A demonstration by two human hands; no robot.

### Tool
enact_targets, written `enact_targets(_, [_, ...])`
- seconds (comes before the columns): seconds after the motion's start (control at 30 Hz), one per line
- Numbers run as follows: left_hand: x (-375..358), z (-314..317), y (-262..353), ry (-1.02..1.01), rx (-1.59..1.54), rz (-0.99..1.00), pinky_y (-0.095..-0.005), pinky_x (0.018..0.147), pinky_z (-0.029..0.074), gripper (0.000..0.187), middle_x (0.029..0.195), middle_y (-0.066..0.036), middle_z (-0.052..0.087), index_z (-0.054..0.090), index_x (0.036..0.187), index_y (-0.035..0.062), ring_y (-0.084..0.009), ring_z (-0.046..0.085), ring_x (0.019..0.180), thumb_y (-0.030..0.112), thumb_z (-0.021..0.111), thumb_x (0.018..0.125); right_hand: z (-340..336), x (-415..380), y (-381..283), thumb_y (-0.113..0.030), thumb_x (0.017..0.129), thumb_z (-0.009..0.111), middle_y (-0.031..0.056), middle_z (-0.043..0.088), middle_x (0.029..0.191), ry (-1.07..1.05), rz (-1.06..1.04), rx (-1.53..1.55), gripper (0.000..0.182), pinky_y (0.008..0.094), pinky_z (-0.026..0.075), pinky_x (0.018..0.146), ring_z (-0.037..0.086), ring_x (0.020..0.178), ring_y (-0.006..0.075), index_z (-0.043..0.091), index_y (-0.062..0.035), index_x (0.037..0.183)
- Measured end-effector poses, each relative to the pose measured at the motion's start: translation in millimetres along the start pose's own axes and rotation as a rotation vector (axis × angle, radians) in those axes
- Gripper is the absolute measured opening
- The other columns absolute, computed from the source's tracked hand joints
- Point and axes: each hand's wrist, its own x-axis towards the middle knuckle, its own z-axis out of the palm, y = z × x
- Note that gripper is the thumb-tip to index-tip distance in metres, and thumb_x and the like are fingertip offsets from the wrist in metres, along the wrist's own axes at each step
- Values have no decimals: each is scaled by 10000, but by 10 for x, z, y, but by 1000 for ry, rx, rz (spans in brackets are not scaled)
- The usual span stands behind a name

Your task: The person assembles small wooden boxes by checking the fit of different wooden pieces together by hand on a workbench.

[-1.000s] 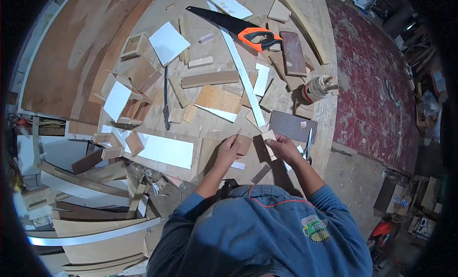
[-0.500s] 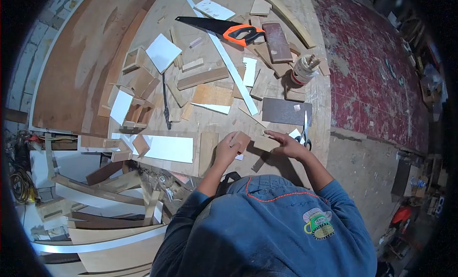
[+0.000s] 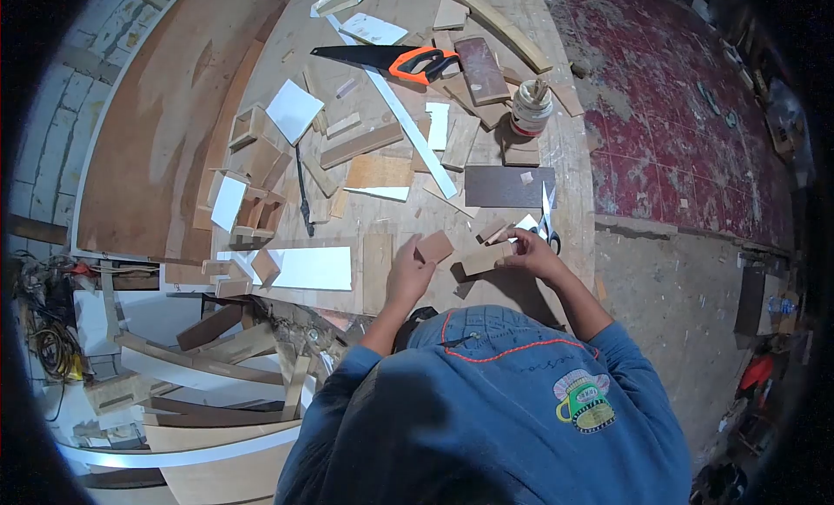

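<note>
My left hand (image 3: 408,275) is closed around a small flat brown wood block (image 3: 435,246), held low over the near edge of the workbench. Across from it, my right hand (image 3: 533,256) has its fingertips at a small dark-edged wood piece (image 3: 492,233). A pale wood block (image 3: 479,261) lies at the thumb of that same hand, just below the small piece. Scissors (image 3: 546,220) stand out beside the right fingers, their dark handles partly behind the hand. A dark brown board (image 3: 509,187) lies just beyond.
A handsaw (image 3: 404,63) with an orange handle lies farther up the workbench (image 3: 569,149). Near the right edge stands a jar (image 3: 532,109) with sticks in it. Small open wooden boxes (image 3: 252,208) sit at left, with a white board (image 3: 313,269) nearby.
My right fingers have closed from a more spread pose, and a small dark-edged piece now shows at their tips. The left hand still holds its block. The view has shifted slightly.
</note>
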Motion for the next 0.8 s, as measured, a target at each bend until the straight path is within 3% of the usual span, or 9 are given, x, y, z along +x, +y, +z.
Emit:
enact_targets(0.03, [-32,-3,60,150,141,187,-373,908,433,576,1177,-227,534,479,1249,23,-317,527,1105,168,666,724,3,-20,8,-55,733,714,30,655,877,33,16,-28,360,210,467,664,594,748,75,583,-14,1067])
enact_targets(0.13, [-140,-121,461,186,271,409,-359,908,430,572,1243,-196,490,473,1260,40,-308,542,1065,146,665,732,15,-14,78,-69,717,730,26,654,803,69,28,-82,317,218,463,636,585,683,81,620,5,1005])
enact_targets(0.17, [-157,-112,529,186,273,411,-359,908,430,572,1243,-196,490,473,1260,40,-308,542,1065,146,665,732,25,-6,102,-77,708,737,20,647,750,68,26,-112,275,231,462,613,572,639,84,649,12,953])
enact_targets(0.23, [-175,-76,638,-180,-106,294,-363,913,427,556,1217,-208,521,489,1247,29,-342,546,1068,171,669,740,139,-8,-4,-78,719,727,22,648,746,29,-27,-39,255,232,455,599,564,625,84,655,19,944])
enact_targets(0.33, [-175,-33,799,-437,-76,201,-353,846,450,539,1073,-212,594,488,1235,2,-307,588,987,186,668,762,242,77,8,-123,780,675,26,651,751,-80,-137,37,235,235,442,572,552,615,87,658,23,964])
enact_targets(0.5, [-119,114,483,-388,-234,215,-333,778,466,426,1009,-177,624,516,1190,-10,-272,619,898,149,619,808,86,138,-113,-184,841,600,20,649,738,81,24,115,220,218,430,559,547,625,75,677,9,915])
enact_targets(0.6, [-147,22,431,-375,-331,11,-324,759,472,400,1000,-138,633,516,1188,-3,-214,620,861,139,604,825,-72,200,-21,-164,802,642,10,640,713,186,-7,111,162,211,417,546,537,603,63,678,-13,850])
enact_targets(0.67, [-187,-62,432,-352,-756,-363,-303,745,473,395,991,-105,632,507,1192,6,-148,607,843,127,605,829,-135,237,42,-137,763,682,4,636,699,160,-71,-9,121,211,425,549,549,607,69,658,-20,776])
enact_targets(0.8, [-198,-237,166,-206,-990,-538,-329,717,481,376,961,-88,619,444,1234,34,-175,625,847,154,484,880,46,440,62,-161,694,741,25,618,642,195,-124,-208,171,251,437,546,556,584,93,629,-34,714])
